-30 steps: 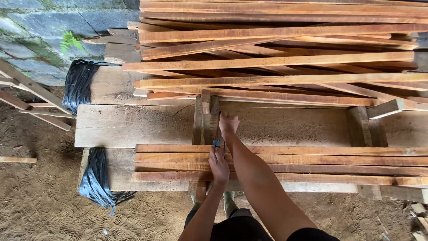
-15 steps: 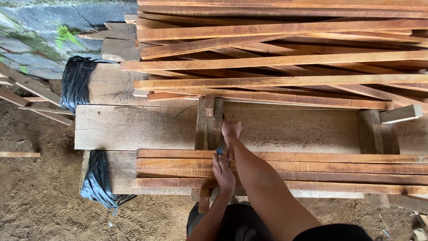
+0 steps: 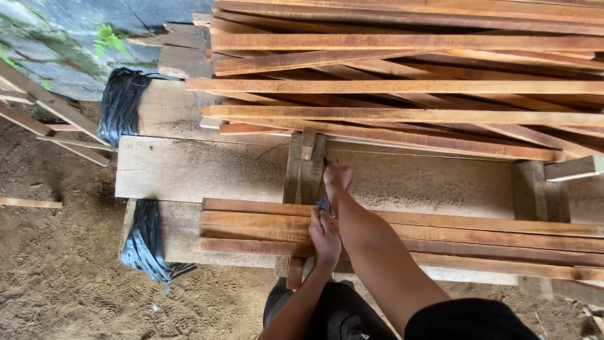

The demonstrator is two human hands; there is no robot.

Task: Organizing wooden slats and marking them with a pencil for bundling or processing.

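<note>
Hands meet at the near edge of a rough plank workbench [image 3: 189,170], seen from above. The left hand [image 3: 326,236] lies curled over a row of 4 reddish wooden slats [image 3: 440,236] that run lengthwise along that edge, and its fingers close around a small dark-blue object [image 3: 323,205] at the innermost slat; what the object is cannot be made out. The right hand [image 3: 336,178] reaches past the slats to the middle board, fingertips pressed to the sawdust-covered wood just beside an upright crosspiece [image 3: 303,170], with a thin dark piece running from the object up under it; whether the hand grips anything cannot be told. A loose stack of long slats [image 3: 402,82] covers the far edge. Black plastic strapping [image 3: 123,110] wraps the bench's left end at the far corner, and a second bundle [image 3: 146,242] hangs at the near-left corner above sandy ground [image 3: 56,271].
</note>
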